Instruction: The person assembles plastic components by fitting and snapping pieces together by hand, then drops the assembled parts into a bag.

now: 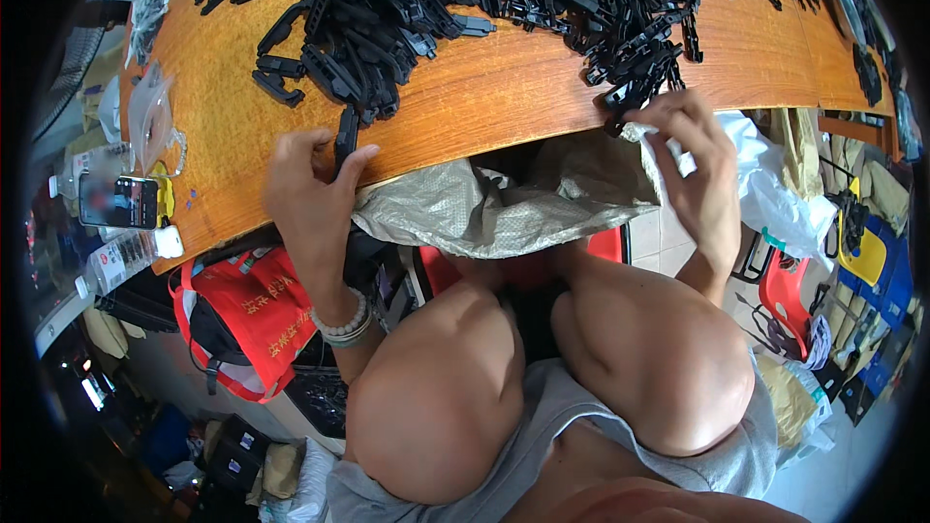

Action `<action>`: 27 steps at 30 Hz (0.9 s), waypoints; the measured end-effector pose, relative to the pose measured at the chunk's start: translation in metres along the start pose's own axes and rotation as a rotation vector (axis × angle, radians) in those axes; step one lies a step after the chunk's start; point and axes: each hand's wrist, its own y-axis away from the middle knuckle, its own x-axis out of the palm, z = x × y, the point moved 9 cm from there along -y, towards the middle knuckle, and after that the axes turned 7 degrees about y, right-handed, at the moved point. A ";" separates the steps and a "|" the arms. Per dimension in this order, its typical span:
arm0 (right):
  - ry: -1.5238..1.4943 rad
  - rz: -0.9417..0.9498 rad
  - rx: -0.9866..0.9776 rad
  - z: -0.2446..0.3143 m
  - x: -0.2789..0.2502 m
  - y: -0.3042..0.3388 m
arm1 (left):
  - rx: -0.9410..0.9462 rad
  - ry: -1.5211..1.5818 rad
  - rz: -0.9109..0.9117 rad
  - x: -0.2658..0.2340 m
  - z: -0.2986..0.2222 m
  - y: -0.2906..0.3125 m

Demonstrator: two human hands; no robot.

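Observation:
My left hand (312, 179) is at the table's front edge, pinching a small, long black plastic part (346, 138) upright between thumb and fingers. To the right, my right hand (699, 160) has its fingers curled at the near end of a heap of thin black plastic parts (644, 53). Its fingertips grip a black plastic part (616, 122) at the table edge, partly hidden by the fingers. A second heap of chunkier black parts (354, 48) lies beyond my left hand. Between my hands, an open woven sack (436, 203) hangs below the edge, above my knees.
The wooden table (504, 87) curves across the front. At its left stand a phone (118, 200) and clear plastic bottles (126, 260). A red bag (242, 320) is below left. White plastic bags (775, 179) and a red stool (785, 300) are at the right.

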 end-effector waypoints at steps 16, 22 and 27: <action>0.116 -0.171 -0.126 -0.004 0.038 -0.026 | -0.268 0.631 -0.230 -0.010 0.024 0.005; 0.158 -0.296 -0.241 0.009 0.039 -0.019 | -0.408 1.226 0.094 0.047 -0.011 0.007; 0.027 -0.479 -0.318 0.014 0.024 -0.015 | -0.505 1.511 0.293 0.074 -0.036 0.008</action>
